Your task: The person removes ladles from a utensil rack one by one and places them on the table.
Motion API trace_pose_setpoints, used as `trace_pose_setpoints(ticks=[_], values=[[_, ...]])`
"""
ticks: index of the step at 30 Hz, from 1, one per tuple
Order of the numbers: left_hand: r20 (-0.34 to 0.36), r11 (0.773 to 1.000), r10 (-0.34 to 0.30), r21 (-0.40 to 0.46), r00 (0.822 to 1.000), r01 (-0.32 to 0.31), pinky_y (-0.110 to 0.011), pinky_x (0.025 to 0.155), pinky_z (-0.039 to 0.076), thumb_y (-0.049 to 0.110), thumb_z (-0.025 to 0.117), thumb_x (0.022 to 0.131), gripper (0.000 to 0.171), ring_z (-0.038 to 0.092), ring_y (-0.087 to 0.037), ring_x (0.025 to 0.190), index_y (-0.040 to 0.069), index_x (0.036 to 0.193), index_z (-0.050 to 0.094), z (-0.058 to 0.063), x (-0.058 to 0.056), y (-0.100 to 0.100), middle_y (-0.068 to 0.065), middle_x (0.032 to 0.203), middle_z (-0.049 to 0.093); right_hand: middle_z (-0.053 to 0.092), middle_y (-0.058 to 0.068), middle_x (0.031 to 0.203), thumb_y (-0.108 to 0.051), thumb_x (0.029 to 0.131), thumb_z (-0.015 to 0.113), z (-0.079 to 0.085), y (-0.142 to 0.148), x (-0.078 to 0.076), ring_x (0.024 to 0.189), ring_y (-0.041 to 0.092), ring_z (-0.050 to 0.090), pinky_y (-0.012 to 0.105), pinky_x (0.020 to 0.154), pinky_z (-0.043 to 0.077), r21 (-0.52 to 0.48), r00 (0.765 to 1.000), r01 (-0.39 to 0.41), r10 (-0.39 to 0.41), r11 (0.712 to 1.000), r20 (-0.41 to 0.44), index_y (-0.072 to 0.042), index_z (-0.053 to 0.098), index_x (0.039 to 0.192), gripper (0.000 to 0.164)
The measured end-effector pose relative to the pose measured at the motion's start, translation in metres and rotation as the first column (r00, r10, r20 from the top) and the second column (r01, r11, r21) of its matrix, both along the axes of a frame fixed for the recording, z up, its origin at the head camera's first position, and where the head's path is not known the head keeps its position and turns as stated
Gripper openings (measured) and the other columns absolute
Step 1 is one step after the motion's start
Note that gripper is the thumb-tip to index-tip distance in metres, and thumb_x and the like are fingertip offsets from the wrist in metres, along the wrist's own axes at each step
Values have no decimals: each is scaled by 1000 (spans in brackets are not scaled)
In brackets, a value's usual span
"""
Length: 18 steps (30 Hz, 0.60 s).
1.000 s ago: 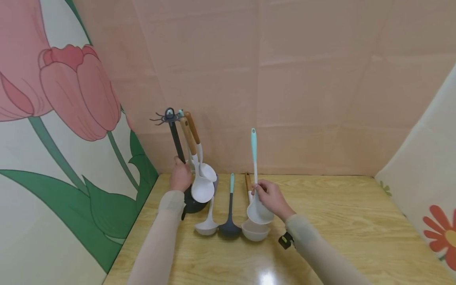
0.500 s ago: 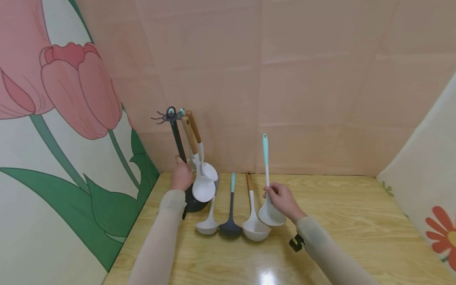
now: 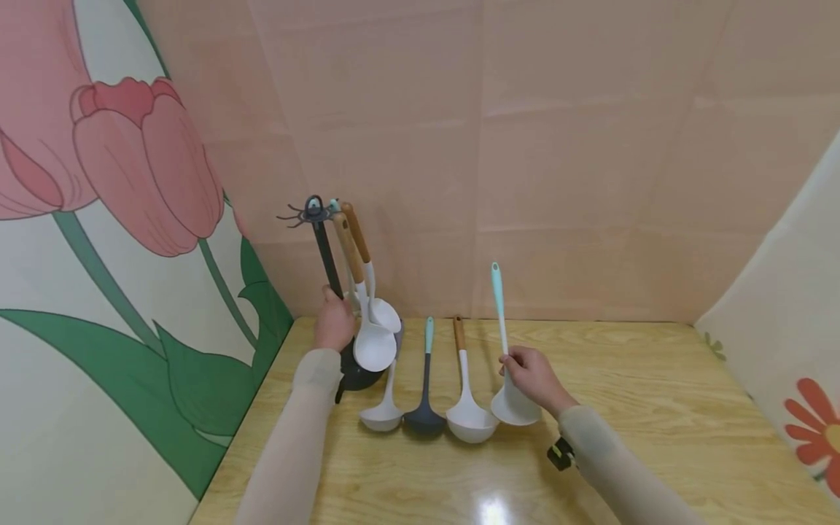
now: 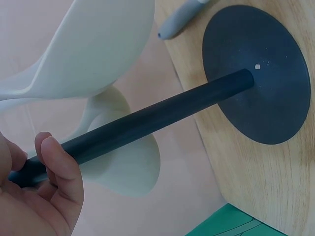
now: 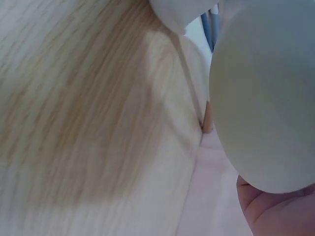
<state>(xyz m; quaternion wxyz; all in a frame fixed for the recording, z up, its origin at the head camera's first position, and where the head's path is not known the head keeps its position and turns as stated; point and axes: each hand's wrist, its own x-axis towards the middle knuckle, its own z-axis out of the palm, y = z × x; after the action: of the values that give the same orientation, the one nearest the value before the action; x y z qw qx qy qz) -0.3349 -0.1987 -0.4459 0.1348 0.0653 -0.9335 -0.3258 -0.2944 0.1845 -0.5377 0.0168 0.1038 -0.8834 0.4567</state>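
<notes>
While the mint-handled white ladle is pinched by the right hand, just beside three ladles set in a row on the table, the black stand (hung with further ladles) is gripped by the left hand.

The person's left arm and right arm stretch forward, left hand gripping with curled fingers, right hand pinching.
</notes>
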Motion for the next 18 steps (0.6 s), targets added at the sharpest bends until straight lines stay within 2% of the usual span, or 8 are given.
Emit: trace_pose_setpoints(ticks=[4,9,14,16,18], values=[[5,1000,4,-2,1000,-4,-53,79,53,18,37,108,58,68,-41,95,-11,151,12,0,0,0,-30,104,65,70,10,83,-13,102,55,-5,6,0,76,18,61,34,70,49,48,1000,13,-14,999,15,5,68,99,22],[12,1000,13,-11,1000,-13,-49,71,53,18,39,108,58,68,-37,84,-10,151,11,-1,0,1,-25,95,66,70,10,84,-13,100,57,-13,11,0,75,18,60,33,67,49,94,1000,10,-11,996,13,6,69,99,23],[10,1000,8,-10,1000,-8,-49,71,53,18,38,108,58,68,-36,82,-11,151,11,-1,0,0,-25,94,66,69,12,89,-12,100,56,-18,10,-1,75,20,57,32,64,47,121,998,6,-13,993,63,6,69,98,22],[12,1000,7,-11,1000,-7,-49,72,53,18,38,108,59,68,-37,83,-11,151,10,-1,0,0,-26,94,66,68,12,87,-13,101,55,-20,8,-1,72,19,55,31,61,45,131,997,-9,0,991,73,4,69,96,23],[12,1000,6,-12,1000,-6,-50,73,53,18,38,108,59,68,-37,83,-11,151,10,-1,0,0,-26,93,66,66,11,85,-16,102,53,-23,12,-1,70,18,54,29,59,44,124,996,-82,76,989,55,4,69,95,26]])
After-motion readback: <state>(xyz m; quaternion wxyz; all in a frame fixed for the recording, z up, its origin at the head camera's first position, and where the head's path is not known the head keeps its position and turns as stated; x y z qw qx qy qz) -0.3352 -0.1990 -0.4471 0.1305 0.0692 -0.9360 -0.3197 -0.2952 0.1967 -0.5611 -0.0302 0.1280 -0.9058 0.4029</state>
